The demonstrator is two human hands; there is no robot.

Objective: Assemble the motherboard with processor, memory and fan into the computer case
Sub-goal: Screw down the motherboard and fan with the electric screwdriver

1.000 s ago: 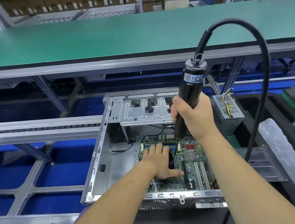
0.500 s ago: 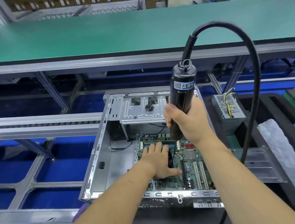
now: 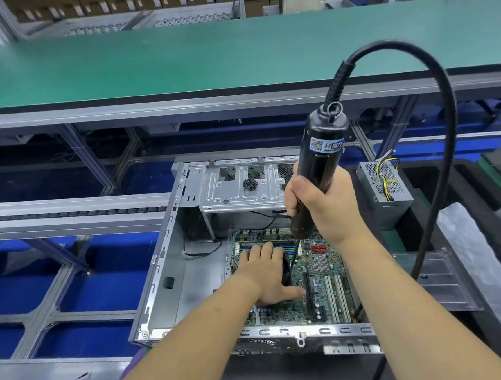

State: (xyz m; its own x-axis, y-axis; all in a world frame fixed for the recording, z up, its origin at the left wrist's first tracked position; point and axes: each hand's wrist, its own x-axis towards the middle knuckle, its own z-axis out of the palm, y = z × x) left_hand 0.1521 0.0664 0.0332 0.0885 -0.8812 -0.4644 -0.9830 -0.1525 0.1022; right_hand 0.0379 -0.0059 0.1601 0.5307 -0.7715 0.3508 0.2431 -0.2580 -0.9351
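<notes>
Since the earlier frames little has shifted: left hand (image 3: 265,275) stays flat on the board, and the right hand (image 3: 324,204) keeps the driver in much the same spot over it.

Head view. Landmark: computer case (image 3: 160,276), lying open-side up, long axis running away from the camera. Motherboard (image 3: 327,286) sits inside the case, in its near right part, flat on the floor of the case, long edge along the case's axis. Left hand lies on the board's left part, fingers straight and together, pointing away, thumb out to the right; it covers a black fan (image 3: 286,273), only an edge of which shows. Right hand grips the electric screwdriver (image 3: 318,178), fingers wrapped round the black barrel. Driver stands near upright, top tilted slightly right and bit pointing down; bit tip (image 3: 292,263) meets the board just right of the left fingers. Its black cable (image 3: 447,130) arcs up and over to the right. Far end of the case holds a drive bracket (image 3: 243,187). Power supply (image 3: 384,190) stands just right of the case, outside it. Green bench (image 3: 201,54) lies beyond the case.
</notes>
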